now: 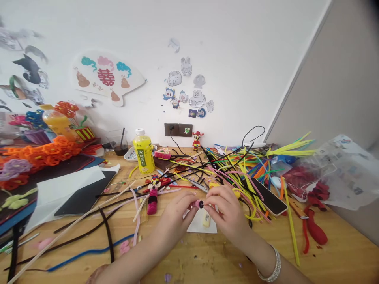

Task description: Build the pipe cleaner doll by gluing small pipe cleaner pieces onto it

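Hands at work, bottom center of frame: a person's left hand [182,206] has thumb & forefinger clamped on a sm. pink-and-black piece [197,203], held just above the tabletop clutter. The right hand [222,207], w/ a sparkling bracelet [274,265] at the wrist (lower right of frame), meets it from the other side, thumb & forefinger tips pinched tog. at the black end; how firm that pinch is, can't tell.

Below the hands lies a white paper [194,227] w/ a pale yellow block [206,219] on it, partly covered by the right hand. Scissors [199,184] rest just beyond, center frame. Left of center, a pink-and-black figure [152,199] lies on the wooden table [166,260], nr. a bottle [143,154] of yellow drink standing upright.

Right of center, a phone [271,197] lies by a heap of fuzzy multicolored stems [251,161]; a clear plastic bag [345,173] sits at far right, w/ a red balloon [316,229] nearer the camera. Orange flowers [56,149] fill the left edge. At the wall's foot, upper center, a red-hatted figurine [197,140] stands beside an outlet [178,129], cartoon cutouts [197,98] above.
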Action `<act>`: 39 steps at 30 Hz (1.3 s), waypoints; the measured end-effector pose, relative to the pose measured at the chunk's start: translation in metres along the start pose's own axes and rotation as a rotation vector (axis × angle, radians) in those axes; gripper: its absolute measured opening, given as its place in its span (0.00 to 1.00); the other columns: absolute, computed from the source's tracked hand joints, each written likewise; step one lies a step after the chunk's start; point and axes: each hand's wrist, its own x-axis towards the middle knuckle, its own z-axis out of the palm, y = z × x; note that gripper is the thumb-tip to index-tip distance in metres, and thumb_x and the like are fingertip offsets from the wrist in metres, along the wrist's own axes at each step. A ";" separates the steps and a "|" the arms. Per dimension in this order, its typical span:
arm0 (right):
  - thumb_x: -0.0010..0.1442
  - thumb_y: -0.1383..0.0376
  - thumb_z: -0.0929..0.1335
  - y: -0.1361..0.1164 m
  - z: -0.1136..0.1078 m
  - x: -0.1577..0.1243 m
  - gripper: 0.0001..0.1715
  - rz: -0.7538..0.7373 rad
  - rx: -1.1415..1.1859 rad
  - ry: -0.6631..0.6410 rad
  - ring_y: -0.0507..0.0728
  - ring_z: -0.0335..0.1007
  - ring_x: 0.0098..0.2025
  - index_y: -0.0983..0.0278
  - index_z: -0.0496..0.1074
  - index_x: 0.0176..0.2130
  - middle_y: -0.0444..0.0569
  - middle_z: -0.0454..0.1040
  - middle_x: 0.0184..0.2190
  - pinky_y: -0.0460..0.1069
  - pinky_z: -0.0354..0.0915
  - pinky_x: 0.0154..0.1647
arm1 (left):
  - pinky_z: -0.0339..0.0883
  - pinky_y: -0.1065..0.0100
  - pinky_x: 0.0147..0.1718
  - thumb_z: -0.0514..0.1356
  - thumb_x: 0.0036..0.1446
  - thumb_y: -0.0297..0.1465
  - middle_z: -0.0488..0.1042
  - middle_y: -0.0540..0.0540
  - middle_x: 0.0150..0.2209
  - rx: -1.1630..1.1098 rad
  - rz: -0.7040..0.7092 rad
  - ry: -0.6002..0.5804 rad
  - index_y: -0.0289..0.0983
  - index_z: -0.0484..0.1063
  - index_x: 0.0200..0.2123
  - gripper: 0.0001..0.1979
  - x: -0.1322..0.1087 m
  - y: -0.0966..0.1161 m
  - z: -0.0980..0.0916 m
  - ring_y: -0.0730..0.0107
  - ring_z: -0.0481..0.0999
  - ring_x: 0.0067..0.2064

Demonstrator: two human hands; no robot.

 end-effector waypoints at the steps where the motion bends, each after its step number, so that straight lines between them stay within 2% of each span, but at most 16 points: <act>1: 0.57 0.70 0.64 0.000 0.000 0.000 0.05 -0.002 -0.016 -0.009 0.55 0.63 0.37 0.61 0.69 0.33 0.47 0.68 0.32 0.52 0.61 0.38 | 0.65 0.70 0.32 0.52 0.58 0.28 0.70 0.48 0.30 0.009 0.004 0.000 0.37 0.67 0.33 0.04 0.000 0.000 0.000 0.70 0.70 0.33; 14: 0.60 0.69 0.61 -0.002 0.002 0.000 0.06 0.008 -0.044 -0.052 0.56 0.63 0.36 0.61 0.67 0.32 0.48 0.68 0.32 0.52 0.62 0.37 | 0.66 0.68 0.36 0.50 0.58 0.26 0.70 0.46 0.32 0.040 0.058 -0.014 0.37 0.67 0.33 0.06 -0.001 -0.004 0.002 0.69 0.69 0.36; 21: 0.60 0.69 0.60 0.000 0.003 -0.001 0.05 0.054 -0.025 -0.032 0.56 0.62 0.37 0.62 0.64 0.32 0.49 0.66 0.32 0.52 0.61 0.38 | 0.66 0.67 0.36 0.50 0.58 0.25 0.71 0.44 0.33 0.021 0.081 0.002 0.36 0.67 0.35 0.07 0.001 0.000 0.000 0.68 0.70 0.37; 25: 0.60 0.69 0.59 0.004 0.000 -0.001 0.07 0.089 -0.013 0.036 0.57 0.63 0.38 0.61 0.64 0.32 0.48 0.67 0.32 0.52 0.61 0.39 | 0.66 0.67 0.36 0.50 0.58 0.26 0.71 0.44 0.34 0.009 0.060 0.008 0.37 0.68 0.33 0.07 0.001 0.001 -0.002 0.68 0.70 0.37; 32: 0.58 0.69 0.60 0.024 -0.014 0.007 0.06 0.234 -0.089 0.246 0.58 0.64 0.39 0.61 0.65 0.34 0.50 0.68 0.33 0.54 0.62 0.40 | 0.64 0.71 0.30 0.50 0.58 0.30 0.70 0.49 0.28 -0.047 -0.101 -0.003 0.38 0.67 0.30 0.08 0.004 0.001 -0.002 0.71 0.68 0.30; 37: 0.58 0.68 0.62 0.025 -0.012 0.005 0.06 0.207 -0.021 0.125 0.56 0.66 0.34 0.61 0.66 0.30 0.47 0.69 0.29 0.51 0.64 0.35 | 0.64 0.70 0.30 0.51 0.57 0.29 0.71 0.49 0.28 -0.087 -0.137 -0.007 0.37 0.67 0.31 0.06 0.006 -0.002 -0.001 0.71 0.68 0.30; 39: 0.58 0.68 0.62 0.020 -0.009 0.003 0.05 0.166 -0.007 0.087 0.56 0.66 0.36 0.61 0.67 0.36 0.49 0.69 0.33 0.51 0.64 0.36 | 0.65 0.70 0.30 0.52 0.56 0.29 0.71 0.48 0.29 -0.100 -0.150 -0.003 0.37 0.67 0.31 0.06 0.006 -0.002 -0.001 0.70 0.69 0.31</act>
